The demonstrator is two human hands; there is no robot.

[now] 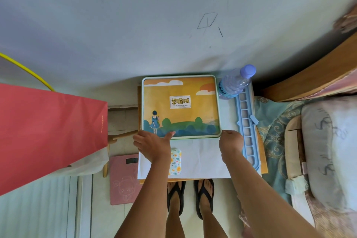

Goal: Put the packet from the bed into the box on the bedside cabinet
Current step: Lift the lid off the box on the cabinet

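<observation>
**Both hands at the box's near edge**

Forearms are reaching in from below — 2 hands are meeting the box (181,106) at its front corners. Left hand (152,145) is gripping the near-left corner, thumb lying on the closed illustrated lid; right hand (230,142) is curling around the near-right corner. Floral packet (175,161) is lying on the white cloth (201,158) of the bedside cabinet (263,164), just beside the left wrist and partly hidden by it. Blue tray (246,121) and water bottle (236,82) are sitting right of the box — bed (278,133) beyond.
</observation>
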